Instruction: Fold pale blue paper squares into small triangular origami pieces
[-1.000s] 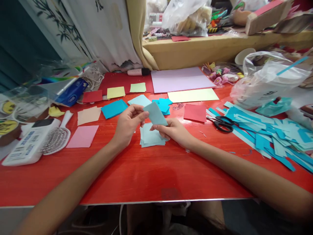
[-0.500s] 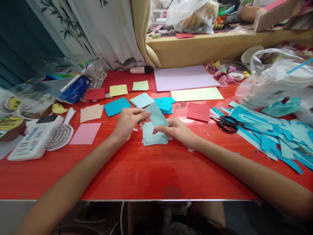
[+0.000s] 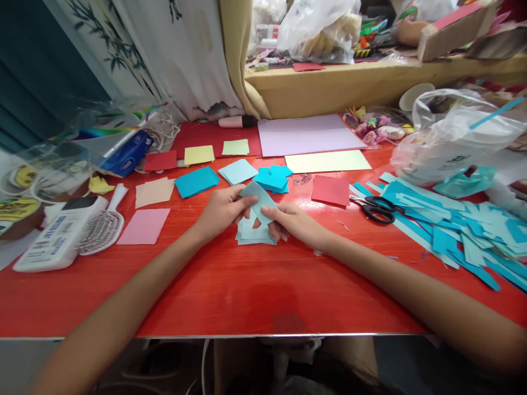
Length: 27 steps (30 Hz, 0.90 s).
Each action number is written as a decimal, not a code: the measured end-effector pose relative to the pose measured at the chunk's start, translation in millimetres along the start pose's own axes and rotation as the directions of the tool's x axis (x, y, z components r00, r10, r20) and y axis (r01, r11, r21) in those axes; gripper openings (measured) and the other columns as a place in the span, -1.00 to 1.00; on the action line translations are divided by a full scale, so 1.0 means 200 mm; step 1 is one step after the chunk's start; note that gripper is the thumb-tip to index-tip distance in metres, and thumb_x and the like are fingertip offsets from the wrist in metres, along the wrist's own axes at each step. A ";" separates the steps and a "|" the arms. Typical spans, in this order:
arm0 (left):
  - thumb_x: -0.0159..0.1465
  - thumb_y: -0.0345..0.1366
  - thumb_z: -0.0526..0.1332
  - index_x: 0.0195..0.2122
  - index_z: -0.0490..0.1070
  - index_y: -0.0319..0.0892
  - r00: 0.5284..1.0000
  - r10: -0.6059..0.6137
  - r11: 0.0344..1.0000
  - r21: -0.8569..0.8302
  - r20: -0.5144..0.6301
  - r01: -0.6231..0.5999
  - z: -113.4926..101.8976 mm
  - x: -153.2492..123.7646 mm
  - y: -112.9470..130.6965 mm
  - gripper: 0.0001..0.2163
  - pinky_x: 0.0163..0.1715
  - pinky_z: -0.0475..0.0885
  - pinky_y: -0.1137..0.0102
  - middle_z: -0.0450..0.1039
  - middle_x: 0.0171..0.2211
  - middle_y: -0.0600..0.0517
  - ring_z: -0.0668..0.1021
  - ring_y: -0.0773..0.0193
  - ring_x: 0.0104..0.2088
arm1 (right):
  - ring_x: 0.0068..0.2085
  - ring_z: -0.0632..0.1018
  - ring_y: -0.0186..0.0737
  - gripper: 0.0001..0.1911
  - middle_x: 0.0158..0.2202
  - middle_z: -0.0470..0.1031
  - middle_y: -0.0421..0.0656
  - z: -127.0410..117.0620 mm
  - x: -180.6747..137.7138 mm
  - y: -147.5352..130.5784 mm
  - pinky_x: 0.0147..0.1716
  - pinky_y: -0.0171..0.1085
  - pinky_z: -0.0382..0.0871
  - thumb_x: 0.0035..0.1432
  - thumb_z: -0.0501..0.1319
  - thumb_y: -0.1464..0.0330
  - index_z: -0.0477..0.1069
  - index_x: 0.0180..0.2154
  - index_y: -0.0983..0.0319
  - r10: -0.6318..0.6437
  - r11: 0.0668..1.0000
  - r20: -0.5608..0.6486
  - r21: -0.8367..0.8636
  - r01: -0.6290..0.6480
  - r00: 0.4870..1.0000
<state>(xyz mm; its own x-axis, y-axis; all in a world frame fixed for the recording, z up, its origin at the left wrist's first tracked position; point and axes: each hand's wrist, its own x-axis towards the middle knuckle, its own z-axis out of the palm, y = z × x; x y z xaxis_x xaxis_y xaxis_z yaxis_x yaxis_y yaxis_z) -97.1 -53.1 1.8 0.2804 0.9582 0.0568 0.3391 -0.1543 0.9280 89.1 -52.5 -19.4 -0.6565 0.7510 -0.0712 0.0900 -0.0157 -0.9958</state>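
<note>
A loose stack (image 3: 255, 236) of pale blue squares is set on the red table (image 3: 247, 296), its upper part partly blocked from view by hands & paper. Just above the stack, a pale blue sheet (image 3: 260, 196) is held up, tilted. Its L part is pinched by the L hand (image 3: 224, 211), thumb on top, fingertips behind; its R part is clamped btwn thumb & fingers of the R hand (image 3: 294, 222), some of these hidden behind it.

L of the stack, a pink square (image 3: 144, 226) is laid; farther L, that side is crowded by a hairbrush (image 3: 101, 230) & a white bottle (image 3: 57, 236), side by side. Well R of the stack, the space is taken up by blk-handled scissors (image 3: 376, 209) & a messy heap of blue offcuts (image 3: 465, 225).

Just beyond the stack, bright blue pcs (image 3: 273, 179) are piled askew; beyond it to the L, a pale blue pile (image 3: 237, 171), a bright blue pile (image 3: 196, 182) & a peach pile (image 3: 154, 192) are lined up. Beyond it to the R, a red square (image 3: 330, 190) is placed.

Farther beyond the stack, a cream strip (image 3: 328, 161) & a lilac sheet (image 3: 307, 134) are laid; far R, a plastic bag (image 3: 453, 142) is parked. Farthest from the stack, a ledge (image 3: 329, 88) is loaded w/ bags, etc.
</note>
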 end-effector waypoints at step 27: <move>0.34 -0.15 -0.01 -0.21 0.44 -0.16 0.918 0.322 0.424 0.902 -0.231 0.078 -0.06 0.04 -0.15 -0.71 -0.49 0.19 0.39 0.47 -0.35 0.01 0.49 0.24 -0.37 | -0.64 0.29 -0.47 -0.66 -0.66 0.28 -0.30 0.01 0.01 0.00 -0.61 -0.41 0.19 0.27 0.02 0.18 0.40 -0.38 0.27 -0.049 0.996 -0.042 -0.079 0.045 0.998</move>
<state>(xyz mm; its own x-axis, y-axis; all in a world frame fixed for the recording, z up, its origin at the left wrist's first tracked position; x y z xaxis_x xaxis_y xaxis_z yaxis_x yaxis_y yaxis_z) -115.4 -37.1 -21.5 0.1592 0.8858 0.4359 0.9760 -0.2076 0.0655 87.0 -52.3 -19.4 -0.6284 0.7776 -0.0203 0.1190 0.0704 -0.9904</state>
